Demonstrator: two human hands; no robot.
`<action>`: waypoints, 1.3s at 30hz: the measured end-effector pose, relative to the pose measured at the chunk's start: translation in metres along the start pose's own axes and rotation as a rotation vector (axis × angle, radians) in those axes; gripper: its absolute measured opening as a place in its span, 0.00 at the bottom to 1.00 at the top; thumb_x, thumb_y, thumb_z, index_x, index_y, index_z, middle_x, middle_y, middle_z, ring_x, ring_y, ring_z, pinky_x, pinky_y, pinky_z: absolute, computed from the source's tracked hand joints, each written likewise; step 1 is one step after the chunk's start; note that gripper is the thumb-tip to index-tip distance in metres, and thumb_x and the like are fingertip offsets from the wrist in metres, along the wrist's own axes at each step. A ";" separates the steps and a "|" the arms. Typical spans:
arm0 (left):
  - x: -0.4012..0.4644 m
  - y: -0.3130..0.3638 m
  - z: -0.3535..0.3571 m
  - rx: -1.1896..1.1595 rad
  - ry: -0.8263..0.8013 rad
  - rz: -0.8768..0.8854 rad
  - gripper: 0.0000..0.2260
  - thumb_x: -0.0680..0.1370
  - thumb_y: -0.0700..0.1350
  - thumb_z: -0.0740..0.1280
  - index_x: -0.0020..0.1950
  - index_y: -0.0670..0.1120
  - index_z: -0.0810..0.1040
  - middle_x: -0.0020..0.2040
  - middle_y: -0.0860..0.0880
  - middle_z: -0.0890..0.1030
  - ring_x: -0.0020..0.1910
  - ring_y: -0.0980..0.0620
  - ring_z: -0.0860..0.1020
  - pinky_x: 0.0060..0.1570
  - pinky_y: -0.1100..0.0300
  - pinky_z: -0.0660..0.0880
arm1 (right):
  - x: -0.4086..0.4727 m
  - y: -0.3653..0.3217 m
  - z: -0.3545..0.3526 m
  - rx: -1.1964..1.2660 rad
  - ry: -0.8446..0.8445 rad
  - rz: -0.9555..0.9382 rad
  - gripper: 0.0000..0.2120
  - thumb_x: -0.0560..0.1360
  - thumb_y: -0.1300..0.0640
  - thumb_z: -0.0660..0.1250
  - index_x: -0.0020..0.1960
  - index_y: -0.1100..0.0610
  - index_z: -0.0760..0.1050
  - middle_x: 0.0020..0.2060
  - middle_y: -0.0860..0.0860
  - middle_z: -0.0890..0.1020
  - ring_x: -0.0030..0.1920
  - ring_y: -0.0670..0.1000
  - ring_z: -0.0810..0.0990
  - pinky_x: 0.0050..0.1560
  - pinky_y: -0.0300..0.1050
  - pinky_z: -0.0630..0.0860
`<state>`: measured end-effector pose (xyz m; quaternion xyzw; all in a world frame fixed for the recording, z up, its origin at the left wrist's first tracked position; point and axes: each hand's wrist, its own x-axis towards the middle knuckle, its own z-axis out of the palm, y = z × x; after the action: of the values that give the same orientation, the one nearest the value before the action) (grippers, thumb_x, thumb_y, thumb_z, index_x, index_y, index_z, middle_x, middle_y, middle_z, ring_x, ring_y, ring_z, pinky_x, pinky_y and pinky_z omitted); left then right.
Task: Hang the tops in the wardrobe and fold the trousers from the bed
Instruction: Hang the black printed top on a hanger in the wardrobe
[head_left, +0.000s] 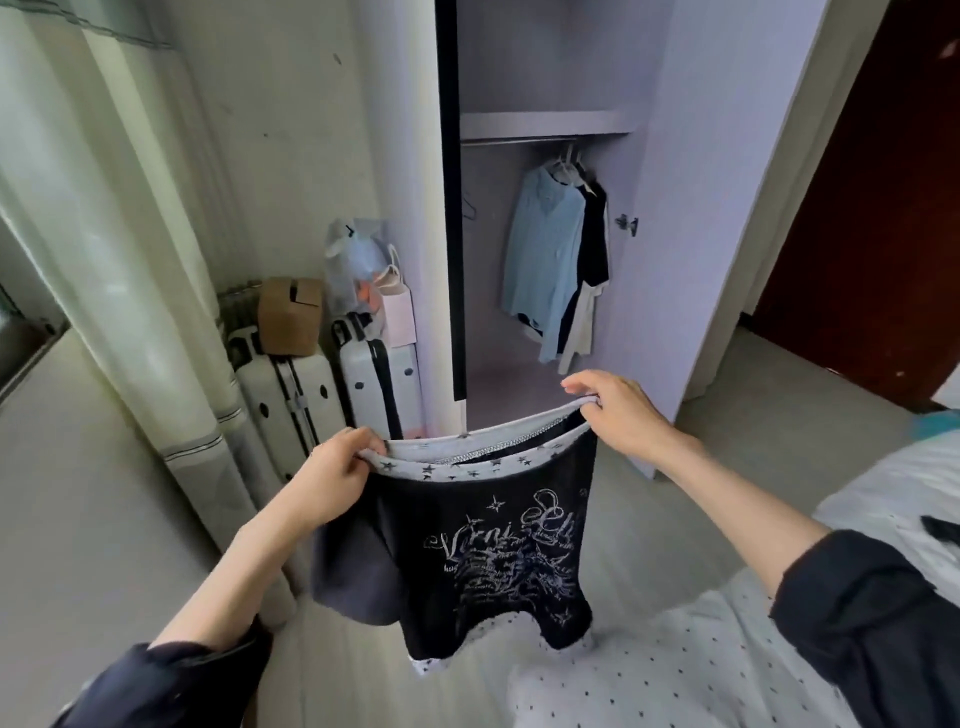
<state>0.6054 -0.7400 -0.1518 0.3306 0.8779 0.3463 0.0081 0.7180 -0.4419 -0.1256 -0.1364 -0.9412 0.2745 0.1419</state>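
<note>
I have a black top (483, 551) held up in the air in front of me, stretched between both hands by its white star-printed neck band. My left hand (332, 480) grips the left end of that band: the fingers are curled over the edge and the thumb is folded in against them, so the cloth is pinched between thumb and fingers. My right hand (618, 415) holds the right end the same way, with the thumb and the curled lower fingers nipping the band, while the forefinger lies straighter along the top of it, pointing left. Between my two sets of fingers the band sags in a shallow curve and the neck gapes open, showing the dark inside. Below my fingers the top hangs free, its pale printed lettering and stars facing me; its hem has a strip of the same star cloth.

Beyond my fingers stands the open wardrobe (691, 208). On its rail (519, 141) a light blue shirt (545, 260) hangs, with dark and white garments just behind it. Left of my left fingers two white suitcases (291, 395) stand against the wall, a cardboard box (290, 317) on one. Under my right forearm lies the bed (675, 675) with its dotted sheet.
</note>
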 end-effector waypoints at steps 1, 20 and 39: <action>0.014 -0.005 0.005 -0.028 -0.019 -0.016 0.15 0.72 0.26 0.57 0.40 0.46 0.73 0.43 0.47 0.76 0.42 0.49 0.72 0.41 0.64 0.63 | 0.011 0.004 0.003 0.003 -0.032 0.011 0.20 0.76 0.69 0.54 0.61 0.55 0.77 0.52 0.47 0.78 0.48 0.45 0.76 0.52 0.38 0.70; 0.309 -0.039 0.132 -0.027 -0.370 0.186 0.10 0.74 0.32 0.62 0.45 0.45 0.66 0.41 0.48 0.72 0.38 0.49 0.69 0.35 0.67 0.63 | 0.205 0.124 -0.005 -0.113 0.030 0.486 0.15 0.74 0.54 0.69 0.33 0.55 0.68 0.32 0.50 0.73 0.40 0.53 0.71 0.33 0.42 0.62; 0.610 0.030 0.274 0.048 -0.166 -0.188 0.11 0.76 0.36 0.61 0.54 0.41 0.81 0.51 0.42 0.82 0.56 0.41 0.75 0.50 0.61 0.69 | 0.425 0.361 -0.066 -0.449 -0.166 0.352 0.08 0.75 0.56 0.65 0.43 0.53 0.65 0.44 0.54 0.76 0.48 0.56 0.74 0.40 0.46 0.68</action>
<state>0.2124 -0.2014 -0.2109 0.2742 0.9094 0.2944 0.1054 0.4129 0.0255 -0.1907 -0.3025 -0.9487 0.0902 -0.0191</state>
